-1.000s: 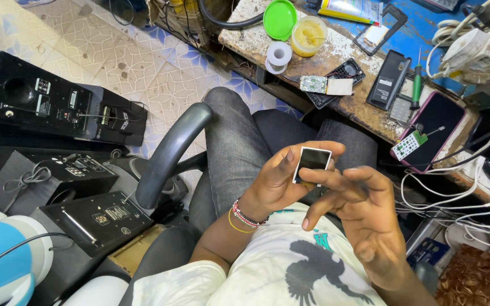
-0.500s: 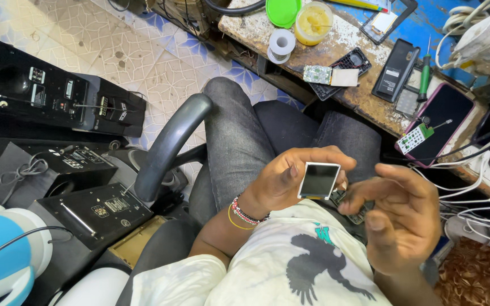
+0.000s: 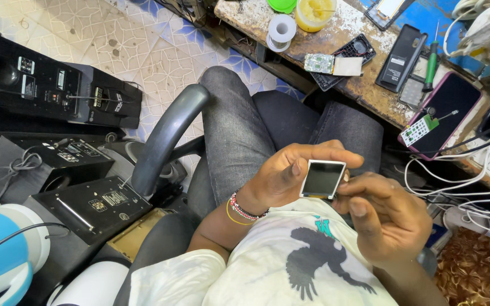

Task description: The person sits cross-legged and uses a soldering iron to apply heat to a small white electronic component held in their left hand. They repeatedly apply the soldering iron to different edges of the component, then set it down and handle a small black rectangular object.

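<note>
I sit in a chair and hold a small rectangular display panel [image 3: 321, 178] with a white frame and dark screen above my lap. My left hand [image 3: 282, 175] grips it from the left, fingers curled over its top edge. My right hand [image 3: 387, 218] holds its right edge between thumb and fingers. A beaded bracelet [image 3: 242, 208] circles my left wrist. My grey trousers [image 3: 239, 124] lie below the panel.
A worn workbench [image 3: 364, 85] ahead carries phone parts, a circuit board [image 3: 319, 62], a solder spool [image 3: 282, 29], a yellow jar [image 3: 315, 11], a screwdriver [image 3: 431, 62] and a dark phone [image 3: 446, 110]. Black audio boxes [image 3: 52, 90] stand left beside the chair armrest [image 3: 165, 136]. Cables [image 3: 460, 181] hang right.
Both hands have shifted lower and rightward in view with the panel. My right hand has come back to the panel's right edge after being apart from it half a second ago.
</note>
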